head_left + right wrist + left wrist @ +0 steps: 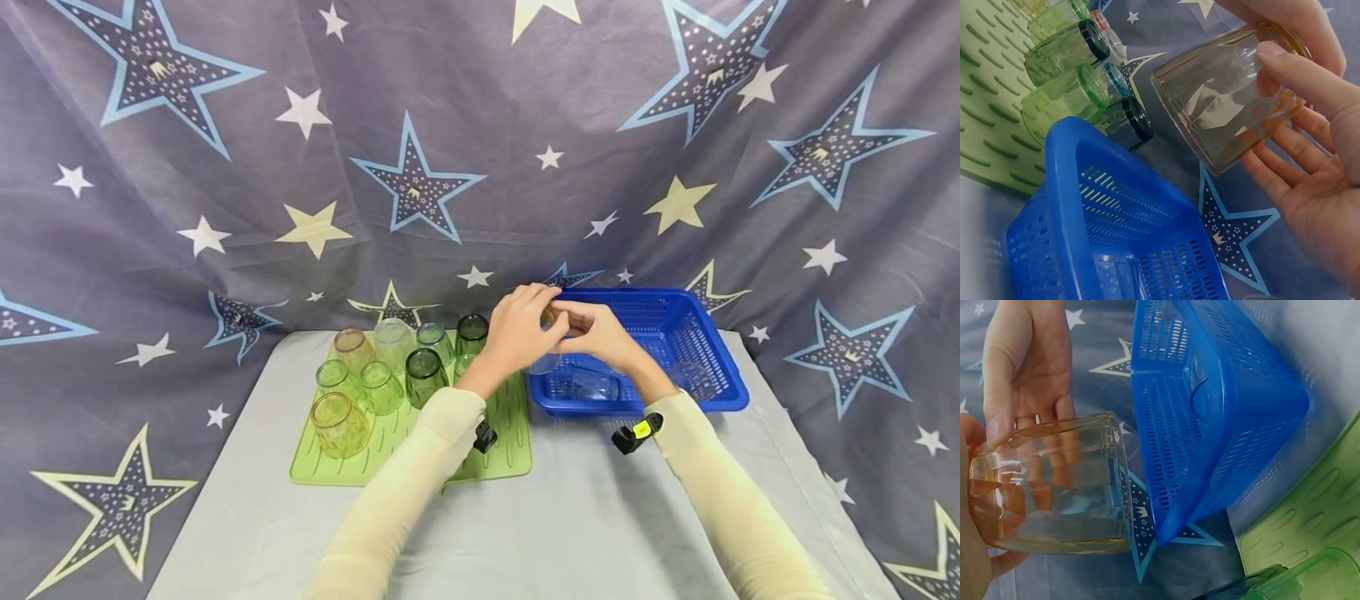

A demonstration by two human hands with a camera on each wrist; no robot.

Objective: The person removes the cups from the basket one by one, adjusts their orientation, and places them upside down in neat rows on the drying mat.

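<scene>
Both hands hold an amber-tinted drinking glass (1079,512) above the left end of the blue plastic basket (697,406). My left hand (517,331) grips one end of the glass, its fingers curled round the amber-edged part. The right hand (606,335) has its thumb on the side of the glass and its fingers beneath it, as the right wrist view shows. Tilted on its side, the glass (1222,100) points its other end away from the left palm. In the head view the hands hide most of it.
Several upside-down-looking coloured glasses (382,389) stand on a ribbed green drying mat (512,437) left of the basket. Clear glasses (592,385) lie inside the basket. A star-patterned curtain (480,150) hangs behind the pale table (540,525).
</scene>
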